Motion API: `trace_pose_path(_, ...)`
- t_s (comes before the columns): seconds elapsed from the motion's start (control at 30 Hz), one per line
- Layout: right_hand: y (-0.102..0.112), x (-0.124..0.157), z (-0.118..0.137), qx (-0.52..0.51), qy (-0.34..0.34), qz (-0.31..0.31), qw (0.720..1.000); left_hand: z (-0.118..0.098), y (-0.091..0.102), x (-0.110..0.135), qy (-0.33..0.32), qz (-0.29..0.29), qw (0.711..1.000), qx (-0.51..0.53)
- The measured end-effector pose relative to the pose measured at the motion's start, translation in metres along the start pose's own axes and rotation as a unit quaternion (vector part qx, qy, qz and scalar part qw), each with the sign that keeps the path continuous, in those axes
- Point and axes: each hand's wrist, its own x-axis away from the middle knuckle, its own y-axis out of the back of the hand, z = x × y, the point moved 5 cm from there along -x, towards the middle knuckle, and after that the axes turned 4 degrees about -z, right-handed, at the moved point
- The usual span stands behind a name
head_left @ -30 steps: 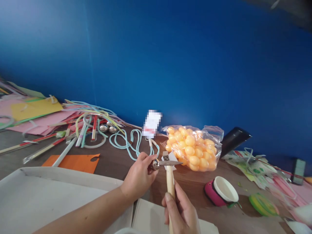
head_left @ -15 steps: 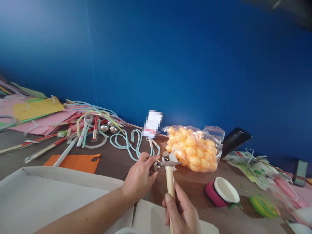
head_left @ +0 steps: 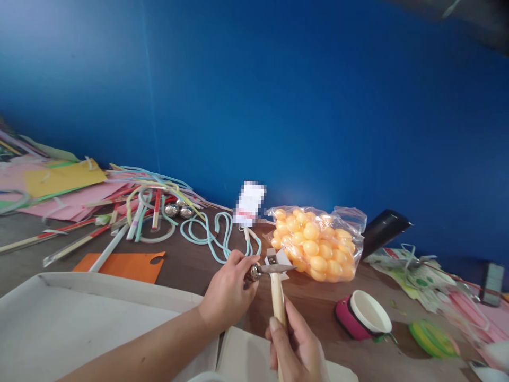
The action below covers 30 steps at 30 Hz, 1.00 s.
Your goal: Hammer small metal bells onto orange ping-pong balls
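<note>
My left hand (head_left: 229,289) is closed, thumb and fingers pinching a shiny silver ball (head_left: 254,271). From beside the ball a pointed grey metal blade (head_left: 282,268) reaches right, across the upper part of a pale wooden stick (head_left: 277,297). Whether ball and blade are joined, I cannot tell. Lower down, my right hand (head_left: 296,342) wraps round the stick and holds it nearly upright. A small grey block (head_left: 271,253) tops the stick, and a white scrap (head_left: 283,261) shows behind it.
Beyond the hands lies a clear bag of orange balls (head_left: 318,246). A magenta-and-white cup (head_left: 368,313) stands right, near a green lid (head_left: 431,338). Light-blue cord (head_left: 199,233), silver balls (head_left: 178,210), sticks and orange paper (head_left: 131,265) lie left, behind a white tray (head_left: 99,313).
</note>
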Motion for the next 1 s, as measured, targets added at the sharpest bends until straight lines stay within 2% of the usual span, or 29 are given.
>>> trace_pose_path(0.37, -0.0008, 0.0025, 0.0064, 0.013, 0.015, -0.012, 1.000, 0.0040, 0.0012, -0.0040, 0.030, -0.011, 0.999, 0.039)
trace_pose_path(1.0, -0.0006, 0.0023, 0.0059, 0.023, 0.014, -0.013, 1.000, 0.0064, 0.0003, -0.0041, 0.037, -0.022, 0.996, 0.075)
